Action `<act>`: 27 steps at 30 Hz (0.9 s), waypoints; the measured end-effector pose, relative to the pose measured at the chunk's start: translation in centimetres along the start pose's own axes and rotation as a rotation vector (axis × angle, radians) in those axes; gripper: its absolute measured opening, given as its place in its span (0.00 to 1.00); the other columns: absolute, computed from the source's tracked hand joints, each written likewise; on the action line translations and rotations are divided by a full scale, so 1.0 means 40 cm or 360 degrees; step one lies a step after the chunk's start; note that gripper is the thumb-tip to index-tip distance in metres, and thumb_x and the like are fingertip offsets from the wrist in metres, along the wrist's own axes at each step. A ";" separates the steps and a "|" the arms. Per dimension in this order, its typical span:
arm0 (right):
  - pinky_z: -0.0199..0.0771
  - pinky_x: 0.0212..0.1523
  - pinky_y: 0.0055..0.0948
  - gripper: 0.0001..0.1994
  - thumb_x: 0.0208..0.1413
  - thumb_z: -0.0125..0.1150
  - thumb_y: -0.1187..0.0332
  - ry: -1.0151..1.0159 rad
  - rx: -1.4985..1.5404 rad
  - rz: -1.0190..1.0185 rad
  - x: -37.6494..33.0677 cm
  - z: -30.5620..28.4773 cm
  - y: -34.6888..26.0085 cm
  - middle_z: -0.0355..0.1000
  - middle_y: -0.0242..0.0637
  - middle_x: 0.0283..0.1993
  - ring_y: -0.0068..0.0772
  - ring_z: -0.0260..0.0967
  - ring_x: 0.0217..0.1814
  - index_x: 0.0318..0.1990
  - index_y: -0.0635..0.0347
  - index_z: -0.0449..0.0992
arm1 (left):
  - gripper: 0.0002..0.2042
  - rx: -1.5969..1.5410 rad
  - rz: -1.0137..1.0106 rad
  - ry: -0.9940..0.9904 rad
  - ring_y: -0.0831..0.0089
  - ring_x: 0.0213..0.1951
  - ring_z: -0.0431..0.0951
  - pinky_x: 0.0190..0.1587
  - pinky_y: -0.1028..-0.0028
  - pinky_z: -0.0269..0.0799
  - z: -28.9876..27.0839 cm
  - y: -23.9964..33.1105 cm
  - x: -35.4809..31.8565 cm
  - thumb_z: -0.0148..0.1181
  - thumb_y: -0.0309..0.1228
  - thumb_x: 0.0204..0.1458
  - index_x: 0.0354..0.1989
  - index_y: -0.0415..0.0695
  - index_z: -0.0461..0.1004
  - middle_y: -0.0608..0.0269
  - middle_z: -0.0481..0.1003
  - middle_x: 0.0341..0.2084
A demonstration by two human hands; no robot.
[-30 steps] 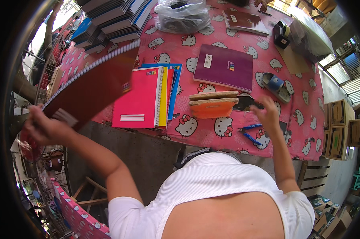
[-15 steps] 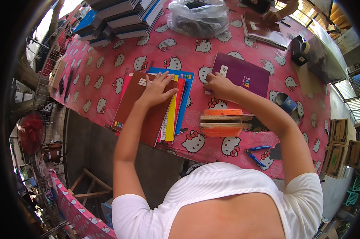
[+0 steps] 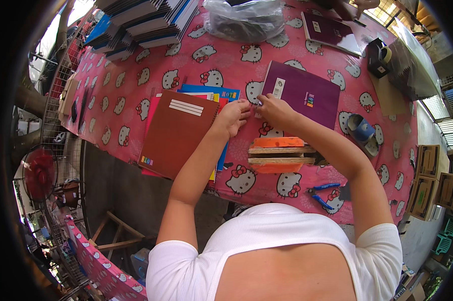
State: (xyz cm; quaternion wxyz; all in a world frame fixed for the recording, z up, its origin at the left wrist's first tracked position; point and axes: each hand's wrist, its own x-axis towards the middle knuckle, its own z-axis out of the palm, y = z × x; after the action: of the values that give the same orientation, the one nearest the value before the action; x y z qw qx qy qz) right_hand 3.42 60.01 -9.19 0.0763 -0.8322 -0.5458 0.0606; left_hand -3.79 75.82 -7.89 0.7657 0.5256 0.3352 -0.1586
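Note:
My left hand (image 3: 235, 115) lies on the pink tablecloth (image 3: 126, 95) at the right edge of a stack of coloured notebooks, fingers loosely apart and holding nothing. A brown spiral notebook (image 3: 178, 132) tops that stack. My right hand (image 3: 275, 110) is just beside the left one and pinches the lower left edge of a purple notebook (image 3: 306, 93) that lies flat on the table. The fingertips of both hands nearly meet at that corner.
An orange block clamped between wooden slats (image 3: 279, 155) lies just below my hands. Blue pliers (image 3: 320, 193) lie near the front edge and a blue tape roll (image 3: 361, 131) to the right. Notebook stacks (image 3: 141, 20), a plastic bag (image 3: 246, 20) and another purple notebook (image 3: 331, 30) lie at the back.
My left hand brought the brown notebook in from the left, laid it on the stack and let go. Both hands have moved to the purple notebook's corner.

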 end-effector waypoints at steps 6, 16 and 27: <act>0.75 0.41 0.38 0.13 0.40 0.65 0.68 0.0069 0.0131 -0.0121 -0.002 -0.022 0.025 0.69 0.41 0.40 0.46 0.70 0.42 0.37 0.53 0.80 | 0.19 -0.0080 -0.0024 -0.0109 0.67 0.53 0.69 0.59 0.60 0.56 -0.011 -0.020 0.005 0.50 0.37 0.59 0.57 0.46 0.62 0.62 0.71 0.49; 0.73 0.39 0.40 0.15 0.39 0.60 0.76 0.0258 0.0537 -0.0214 -0.010 -0.039 0.054 0.72 0.48 0.34 0.48 0.72 0.38 0.39 0.60 0.80 | 0.15 -0.0106 -0.0017 -0.0133 0.71 0.47 0.71 0.55 0.63 0.61 -0.005 -0.039 0.025 0.50 0.33 0.58 0.52 0.45 0.67 0.64 0.73 0.46; 0.74 0.42 0.36 0.19 0.39 0.66 0.75 0.0137 0.0639 -0.0171 -0.020 -0.056 0.049 0.75 0.47 0.37 0.48 0.74 0.39 0.44 0.58 0.79 | 0.08 0.0339 -0.0108 0.0103 0.74 0.38 0.69 0.43 0.66 0.58 0.021 -0.025 0.074 0.51 0.29 0.51 0.37 0.46 0.75 0.64 0.74 0.36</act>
State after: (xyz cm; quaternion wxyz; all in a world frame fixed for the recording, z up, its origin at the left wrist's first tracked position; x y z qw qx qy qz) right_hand 5.27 58.38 -7.34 0.2668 -0.7719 -0.5627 0.1283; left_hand -1.96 74.98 -10.40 0.6884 0.5973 0.3585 -0.2021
